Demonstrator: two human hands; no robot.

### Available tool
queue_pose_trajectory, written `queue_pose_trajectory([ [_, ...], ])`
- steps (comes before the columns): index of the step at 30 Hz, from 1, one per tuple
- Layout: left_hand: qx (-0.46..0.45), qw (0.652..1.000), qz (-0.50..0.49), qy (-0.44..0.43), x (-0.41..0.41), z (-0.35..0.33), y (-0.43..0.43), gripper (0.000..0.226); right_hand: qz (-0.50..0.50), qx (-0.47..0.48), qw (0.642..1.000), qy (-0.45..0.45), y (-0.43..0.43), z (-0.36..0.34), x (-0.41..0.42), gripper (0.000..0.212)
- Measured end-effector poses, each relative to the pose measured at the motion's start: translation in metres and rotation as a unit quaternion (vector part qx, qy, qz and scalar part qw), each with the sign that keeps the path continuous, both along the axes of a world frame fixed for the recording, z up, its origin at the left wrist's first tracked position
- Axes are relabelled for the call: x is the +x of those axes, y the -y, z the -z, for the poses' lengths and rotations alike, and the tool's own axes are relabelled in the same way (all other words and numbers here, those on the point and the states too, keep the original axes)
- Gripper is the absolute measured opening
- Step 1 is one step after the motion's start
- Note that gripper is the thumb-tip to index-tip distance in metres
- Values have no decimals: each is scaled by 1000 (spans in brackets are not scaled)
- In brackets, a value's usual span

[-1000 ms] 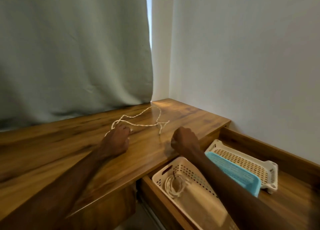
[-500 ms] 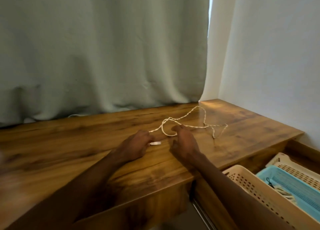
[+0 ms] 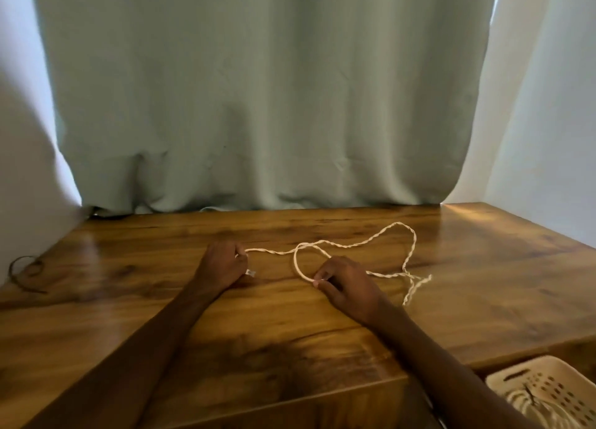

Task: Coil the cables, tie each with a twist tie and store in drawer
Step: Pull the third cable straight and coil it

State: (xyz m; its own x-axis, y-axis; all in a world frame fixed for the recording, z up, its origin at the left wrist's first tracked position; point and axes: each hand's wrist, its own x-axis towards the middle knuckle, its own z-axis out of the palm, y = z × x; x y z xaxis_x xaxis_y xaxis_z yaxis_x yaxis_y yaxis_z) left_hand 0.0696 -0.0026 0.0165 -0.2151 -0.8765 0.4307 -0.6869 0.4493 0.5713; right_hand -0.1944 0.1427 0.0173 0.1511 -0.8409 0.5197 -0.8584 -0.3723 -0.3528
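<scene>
A thin, cream, twisted cable lies in loose loops on the wooden desk. My left hand pinches its left end, and a small clear plug sticks out under the fingers. My right hand pinches the cable at the bottom of a small loop, palm down on the desk. The rest of the cable trails to the right, past my right hand. A coiled cream cable, tied with a dark tie, lies in the cream basket at the lower right.
A dark thin cable lies at the desk's far left edge. A grey-green curtain hangs behind the desk. A white wall stands to the right.
My view has swung left, so the baskets have slid mostly out of sight. My right hand came onto the cable and now pinches a loop; the left hand holds the plug end.
</scene>
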Motion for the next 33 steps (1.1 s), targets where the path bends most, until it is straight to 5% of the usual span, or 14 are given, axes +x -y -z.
queue_pose_trajectory([
  [2, 15, 999, -15, -29, 5, -1, 6, 19, -7, -18, 1000, 16, -2, 0, 5, 13],
  [5, 3, 999, -38, -24, 11, -1, 11, 26, 69, -68, 982, 163, -9, -11, 4, 18],
  [9, -23, 996, -65, 50, 17, 4, 15, 23, 157, -89, 857, 484, 2, -39, -27, 20],
  [11, -25, 998, -64, 13, 19, 1, 13, 20, 197, -58, 796, 569, 11, -45, -52, 18],
  [13, 23, 990, -26, -136, 17, -9, 5, 22, 282, -38, 848, 447, 16, -45, -72, 23],
  [16, 153, 916, 73, -363, 6, -28, -18, 25, 349, -63, 908, 225, 14, -47, -56, 31],
  [19, 228, 858, 178, -425, -1, -39, -33, 34, 198, -148, 960, 131, 6, -50, -12, 51],
  [23, 293, 797, 267, -456, -9, -50, -45, 40, -1, -66, 998, -19, 22, -38, 43, 52],
  [28, 403, 674, 371, -495, -5, -54, -47, 39, -51, -66, 996, 36, 57, -36, 71, 33],
  [33, 413, 619, 446, -498, -4, -59, -46, 15, -83, -43, 985, 143, 73, -30, 89, 25],
])
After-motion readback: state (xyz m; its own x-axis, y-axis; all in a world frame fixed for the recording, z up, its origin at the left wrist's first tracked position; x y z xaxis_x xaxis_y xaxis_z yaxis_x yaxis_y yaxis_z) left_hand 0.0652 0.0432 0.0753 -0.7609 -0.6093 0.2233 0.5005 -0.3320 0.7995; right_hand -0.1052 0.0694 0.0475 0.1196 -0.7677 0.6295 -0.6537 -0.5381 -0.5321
